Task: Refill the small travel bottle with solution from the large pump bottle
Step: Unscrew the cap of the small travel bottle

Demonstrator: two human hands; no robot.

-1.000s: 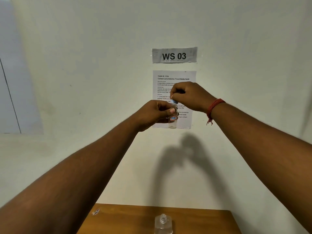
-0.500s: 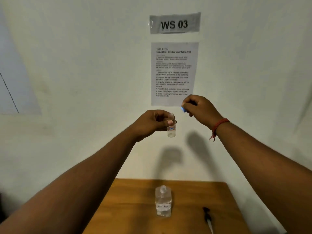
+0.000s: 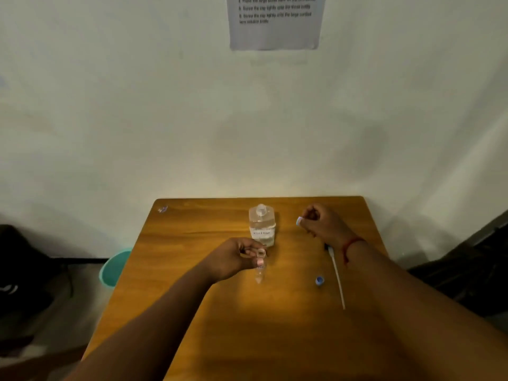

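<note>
Hands lowered to table (image 3: 192,312); left hand (image 3: 233,259) holds uncapped clear travel bottle (image 3: 259,270).

Wall sheet (image 3: 275,23) reads partly "Screw the cap tightly"; bottle label (image 3: 262,232) illegible.

1. The room is dim and warm-toned — the wall (image 3: 137,105) above my table (image 3: 192,270) looks greyish-green.
2. Soft, broad shadows lie on that wall.
3. Motion blur smears the printed sheet (image 3: 275,23).
4. Wide-angle distortion bends the edges — the corners fall dark.
</note>
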